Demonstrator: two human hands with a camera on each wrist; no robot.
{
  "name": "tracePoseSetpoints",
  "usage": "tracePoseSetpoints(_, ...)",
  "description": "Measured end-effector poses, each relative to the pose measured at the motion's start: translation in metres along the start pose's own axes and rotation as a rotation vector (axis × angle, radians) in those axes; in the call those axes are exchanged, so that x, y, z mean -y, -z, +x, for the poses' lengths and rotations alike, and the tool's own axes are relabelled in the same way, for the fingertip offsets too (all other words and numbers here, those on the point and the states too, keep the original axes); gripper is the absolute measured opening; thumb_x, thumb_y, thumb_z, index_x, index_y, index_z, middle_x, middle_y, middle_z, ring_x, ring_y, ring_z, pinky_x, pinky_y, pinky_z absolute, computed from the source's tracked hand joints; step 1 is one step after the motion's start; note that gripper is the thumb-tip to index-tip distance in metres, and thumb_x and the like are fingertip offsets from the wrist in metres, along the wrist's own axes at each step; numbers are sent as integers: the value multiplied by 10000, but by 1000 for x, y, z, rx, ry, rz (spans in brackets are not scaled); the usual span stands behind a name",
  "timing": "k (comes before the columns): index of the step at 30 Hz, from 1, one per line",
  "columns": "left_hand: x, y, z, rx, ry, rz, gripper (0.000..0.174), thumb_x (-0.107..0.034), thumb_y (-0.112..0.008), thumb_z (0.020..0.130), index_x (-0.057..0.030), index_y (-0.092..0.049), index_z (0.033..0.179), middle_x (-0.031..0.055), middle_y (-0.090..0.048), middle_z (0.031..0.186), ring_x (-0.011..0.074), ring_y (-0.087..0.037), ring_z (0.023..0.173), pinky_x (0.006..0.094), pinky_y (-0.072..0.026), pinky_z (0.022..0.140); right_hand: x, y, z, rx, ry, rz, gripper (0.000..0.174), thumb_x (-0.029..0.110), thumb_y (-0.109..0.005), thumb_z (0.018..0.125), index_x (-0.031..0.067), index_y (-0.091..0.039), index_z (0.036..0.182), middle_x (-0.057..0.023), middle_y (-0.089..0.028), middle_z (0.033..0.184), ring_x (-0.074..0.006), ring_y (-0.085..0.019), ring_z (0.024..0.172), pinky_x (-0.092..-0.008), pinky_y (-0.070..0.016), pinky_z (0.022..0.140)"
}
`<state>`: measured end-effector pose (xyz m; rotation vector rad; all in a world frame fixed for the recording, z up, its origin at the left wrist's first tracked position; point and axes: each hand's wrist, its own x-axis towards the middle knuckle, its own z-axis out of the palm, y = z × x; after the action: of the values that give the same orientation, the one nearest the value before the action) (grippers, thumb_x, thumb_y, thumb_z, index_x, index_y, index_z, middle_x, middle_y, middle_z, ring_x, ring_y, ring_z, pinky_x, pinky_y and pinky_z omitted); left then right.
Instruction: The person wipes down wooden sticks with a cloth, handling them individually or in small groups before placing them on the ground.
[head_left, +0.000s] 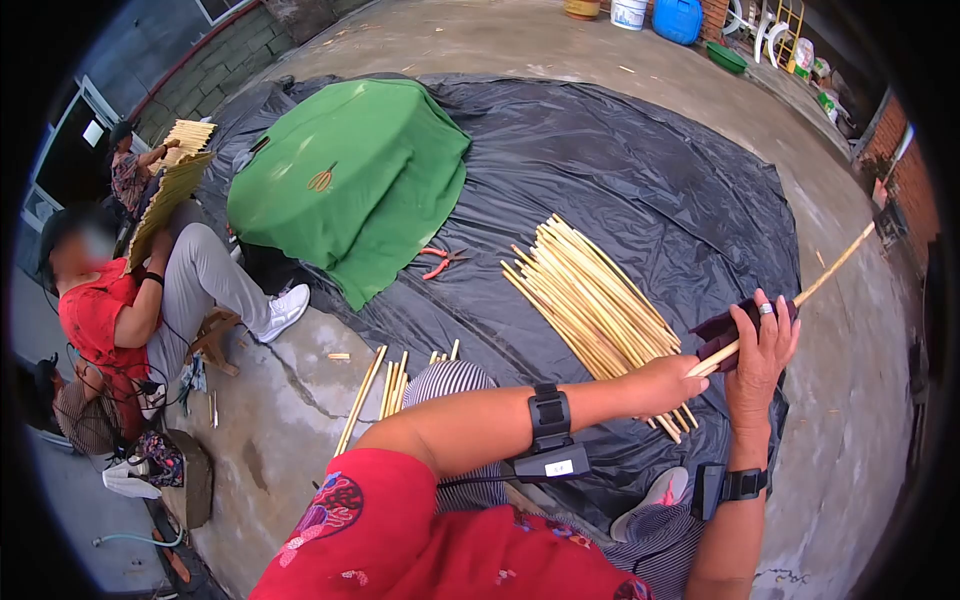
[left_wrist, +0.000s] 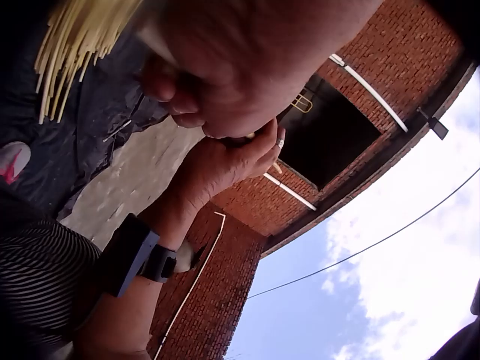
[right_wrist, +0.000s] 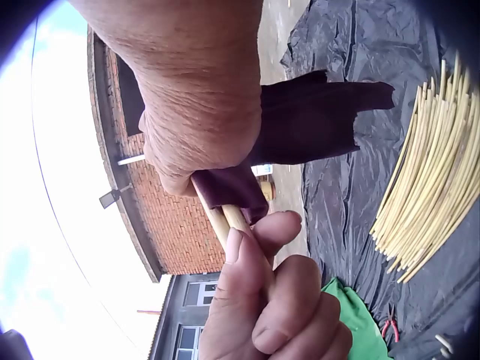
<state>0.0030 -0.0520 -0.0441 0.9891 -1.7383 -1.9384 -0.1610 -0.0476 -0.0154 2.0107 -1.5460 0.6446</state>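
Observation:
My left hand (head_left: 655,387) pinches the near end of a pale wooden stick (head_left: 835,263). Further along, my right hand (head_left: 760,365), a ring on one finger, grips a dark purple cloth (head_left: 722,328) wrapped around it. Seen from the right wrist, two pale rod lengths (right_wrist: 235,217) lie side by side, coming out of the cloth towards the left thumb and fingers (right_wrist: 289,304). A loose flap of the cloth (right_wrist: 315,124) hangs off to one side. Below the hands, a bundle of pale sticks (head_left: 595,300) lies on black plastic sheeting (head_left: 640,190).
A green cloth (head_left: 350,170) covers a mound, scissors (head_left: 320,178) on top. Red-handled pliers (head_left: 440,262) lie beside it. Several shorter sticks (head_left: 395,385) are near my knee. At left, a seated person (head_left: 130,310) holds a slatted mat (head_left: 168,205); others sit nearby.

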Motion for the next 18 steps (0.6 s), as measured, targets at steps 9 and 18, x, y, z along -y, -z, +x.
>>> tracePoseSetpoints(9, -5, -4, -2, 69, -8, -500, 306, -308, -451, 983, -111, -419, 1215, -31, -379, 575, 46, -311, 367, 203, -250, 329, -1, -8, 6, -150, -250, 382, 428, -29, -622, 752, 84, -580, 1162, -146, -482, 1306, -330, -423, 1250, -401, -341, 1036)
tracePoseSetpoints(18, -12, 7, 4, -129, 5, -484, 281, -333, -375, 992, -100, -431, 1141, 86, -586, 676, 72, -364, 360, 211, -254, 337, -9, -13, -5, 141, -498, 739, 289, 55, -655, 728, 77, -659, 1016, -82, -576, 1101, -263, -492, 1111, -344, -401, 935)
